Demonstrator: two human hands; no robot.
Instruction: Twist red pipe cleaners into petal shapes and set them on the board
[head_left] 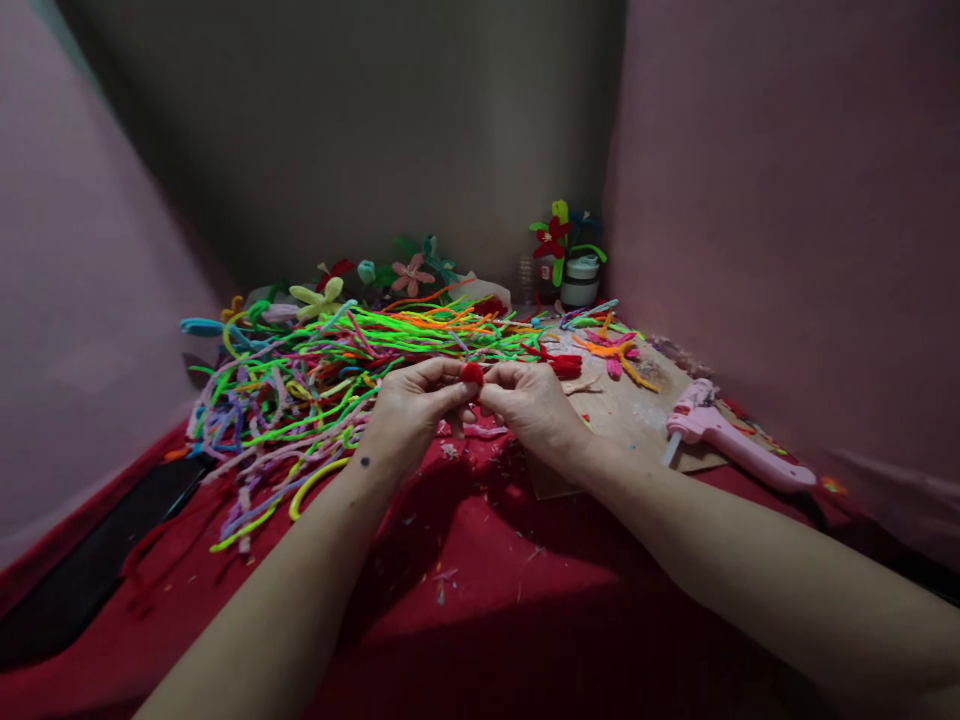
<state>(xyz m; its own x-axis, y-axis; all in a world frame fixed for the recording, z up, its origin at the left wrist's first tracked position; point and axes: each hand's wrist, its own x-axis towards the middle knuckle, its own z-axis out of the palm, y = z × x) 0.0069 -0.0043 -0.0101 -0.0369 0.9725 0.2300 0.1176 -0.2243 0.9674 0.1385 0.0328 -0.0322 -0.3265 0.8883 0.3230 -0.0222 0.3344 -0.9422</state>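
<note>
My left hand and my right hand meet at the middle of the red cloth. Both pinch a small red pipe-cleaner piece between fingertips and thumbs. The fingers of each hand are curled shut around it. Just beyond the hands lies a big tangle of coloured pipe cleaners, mostly green, with purple, orange and pink ones. Another red pipe-cleaner piece lies right of my right hand.
A pink glue gun rests on a cardboard sheet at the right. Finished pipe-cleaner flowers stand at the back, and more flowers sit in a white jar. A dark flat strip lies at the left. Pink walls close in on both sides.
</note>
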